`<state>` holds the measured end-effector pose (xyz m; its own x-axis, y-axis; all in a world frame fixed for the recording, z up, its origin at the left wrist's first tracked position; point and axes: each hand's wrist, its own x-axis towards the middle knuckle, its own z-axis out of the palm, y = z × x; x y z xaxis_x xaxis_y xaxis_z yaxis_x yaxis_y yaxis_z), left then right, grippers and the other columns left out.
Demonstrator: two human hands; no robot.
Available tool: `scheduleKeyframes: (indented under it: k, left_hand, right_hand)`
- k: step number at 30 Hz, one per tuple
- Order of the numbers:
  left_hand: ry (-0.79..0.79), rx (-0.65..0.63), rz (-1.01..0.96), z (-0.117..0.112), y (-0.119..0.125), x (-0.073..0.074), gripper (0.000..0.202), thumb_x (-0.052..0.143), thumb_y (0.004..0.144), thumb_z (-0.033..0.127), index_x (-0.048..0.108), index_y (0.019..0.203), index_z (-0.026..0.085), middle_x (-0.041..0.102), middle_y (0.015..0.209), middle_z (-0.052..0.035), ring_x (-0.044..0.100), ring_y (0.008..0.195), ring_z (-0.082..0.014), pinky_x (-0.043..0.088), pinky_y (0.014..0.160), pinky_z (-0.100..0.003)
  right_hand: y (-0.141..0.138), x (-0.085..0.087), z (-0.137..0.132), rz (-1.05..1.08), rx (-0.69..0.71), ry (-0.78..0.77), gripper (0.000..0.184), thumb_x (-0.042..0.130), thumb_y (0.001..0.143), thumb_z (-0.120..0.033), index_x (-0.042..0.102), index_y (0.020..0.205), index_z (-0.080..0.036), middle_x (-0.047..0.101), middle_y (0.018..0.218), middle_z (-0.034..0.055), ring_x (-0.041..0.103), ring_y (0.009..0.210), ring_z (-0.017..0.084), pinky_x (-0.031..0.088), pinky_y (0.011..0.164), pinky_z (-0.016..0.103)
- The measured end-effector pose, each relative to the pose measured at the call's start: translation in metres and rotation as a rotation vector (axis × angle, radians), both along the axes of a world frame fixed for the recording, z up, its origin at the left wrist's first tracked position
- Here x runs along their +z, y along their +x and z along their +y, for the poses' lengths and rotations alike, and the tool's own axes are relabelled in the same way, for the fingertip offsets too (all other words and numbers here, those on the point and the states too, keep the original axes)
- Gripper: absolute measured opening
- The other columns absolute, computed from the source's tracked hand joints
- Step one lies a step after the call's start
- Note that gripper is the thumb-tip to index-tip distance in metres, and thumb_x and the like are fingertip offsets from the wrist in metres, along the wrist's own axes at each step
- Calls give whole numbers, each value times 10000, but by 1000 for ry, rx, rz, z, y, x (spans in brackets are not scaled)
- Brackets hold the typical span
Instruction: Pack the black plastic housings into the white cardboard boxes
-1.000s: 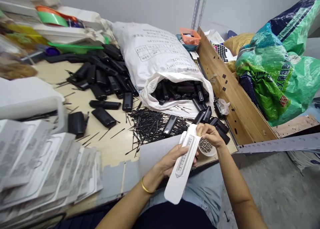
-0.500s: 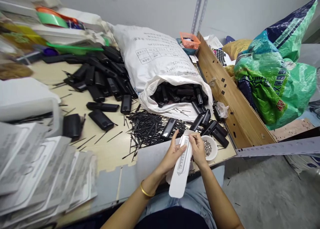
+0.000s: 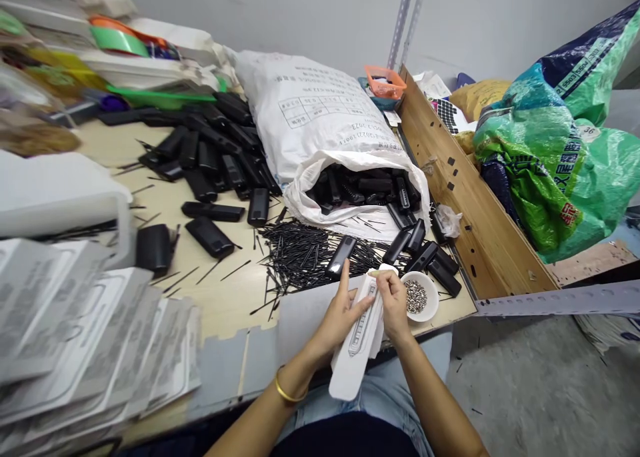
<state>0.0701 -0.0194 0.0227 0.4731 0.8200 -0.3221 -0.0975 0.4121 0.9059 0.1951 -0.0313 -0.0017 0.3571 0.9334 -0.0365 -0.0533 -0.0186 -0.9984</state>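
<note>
In my hands, over my lap at the table's front edge, is a long white cardboard box (image 3: 356,344) printed with a line drawing of a slim device. My left hand (image 3: 339,320) grips the box along its left side, thumb across the printed face and index finger stretched upward. The fingertips of my right hand (image 3: 394,305) pinch the box's upper end by a flap. Just right of that hand stands a white bowl (image 3: 434,305) holding small metal parts like screws. Beyond the box lie a glossy black casing (image 3: 342,257) and a heap of thin black sticks (image 3: 295,254).
A white woven sack (image 3: 315,104) opens toward me, full of black casings. More black casings (image 3: 210,237) lie at left. Flat white boxes (image 3: 100,337) are stacked front left beside a white plastic bin (image 3: 65,190). A wooden board (image 3: 450,177) edges the right side, with green bags (image 3: 555,170) beyond.
The box has tilted, its lower end swinging slightly left. My right hand has shifted a little downward at the upper end, where the flap has turned. The whole view has shifted slightly.
</note>
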Motion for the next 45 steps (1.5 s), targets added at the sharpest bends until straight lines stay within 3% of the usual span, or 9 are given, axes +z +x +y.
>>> scheduleKeyframes:
  k: [5, 8, 12, 17, 20, 27, 33, 38, 45]
  left_hand:
    - [40, 33, -26, -3, -2, -8, 919, 545, 851, 418, -113, 1470, 247, 652, 747, -12, 619, 618, -168, 500, 643, -323]
    - [438, 20, 51, -11, -8, -11, 699, 605, 804, 378, 296, 1420, 258, 573, 1207, -148, 576, 1089, -275, 426, 945, -466]
    - [826, 218, 274, -9, -34, -7, 465, 698, 709, 356, 550, 1129, 224, 428, 1381, -146, 344, 1330, -328, 227, 1102, -524]
    - [539, 345, 658, 8, -61, -2, 601, 677, 692, 467, 483, 1183, 179, 620, 1107, -125, 598, 1030, -292, 463, 899, -437]
    - [527, 270, 728, 9, -59, -4, 645, 642, 709, 511, 462, 1231, 179, 615, 1155, -127, 591, 1069, -293, 468, 896, -415]
    - [539, 183, 830, 25, -51, -20, 662, 618, 730, 506, 469, 1270, 153, 576, 1222, -157, 553, 1129, -318, 446, 924, -452]
    - [694, -9, 734, 32, -29, -25, 556, 618, 750, 413, 519, 1260, 215, 602, 1156, -93, 585, 1050, -267, 475, 887, -395]
    - [687, 129, 703, 29, -30, -21, 569, 622, 754, 393, 494, 1274, 202, 593, 1148, -88, 574, 1062, -258, 469, 902, -380]
    - [740, 236, 694, 28, -35, -11, 616, 622, 759, 323, 430, 1335, 219, 558, 1213, -79, 544, 1128, -241, 440, 963, -363]
  right_hand:
    - [2, -15, -9, 98, -134, -114, 269, 567, 809, -453, 528, 939, -220, 595, 828, 14, 568, 747, 168, 479, 683, 299]
    - [8, -14, 9, 154, -192, -169, 299, 463, 860, -511, 485, 945, -225, 562, 743, -7, 544, 631, 151, 468, 587, 283]
    - [-5, -10, 38, -305, 245, -49, 233, 407, 917, -393, 542, 1004, -223, 613, 865, 28, 577, 795, 177, 487, 716, 313]
    - [-32, -20, 86, -1149, 710, 137, 266, 445, 887, -134, 584, 1105, -195, 549, 1261, 99, 424, 1214, 233, 298, 1056, 422]
    - [-30, -20, 115, -1318, 814, 161, 243, 471, 871, -141, 606, 1066, -197, 568, 1237, 99, 420, 1225, 243, 256, 1082, 443]
    - [36, 36, 104, -488, 53, 203, 480, 470, 848, -220, 360, 1316, -230, 531, 1243, 72, 523, 1097, 192, 419, 957, 353]
    - [23, 59, 64, -434, 448, 227, 309, 545, 830, -257, 525, 1138, -246, 602, 1117, 33, 562, 1047, 187, 417, 962, 346]
    - [0, 50, 70, -141, 126, 198, 332, 421, 909, -391, 420, 1204, -237, 591, 1104, 58, 577, 1007, 178, 466, 898, 344]
    - [11, 56, 68, -247, 68, 214, 311, 554, 851, -392, 503, 1120, -245, 579, 1003, 23, 562, 919, 161, 455, 842, 298]
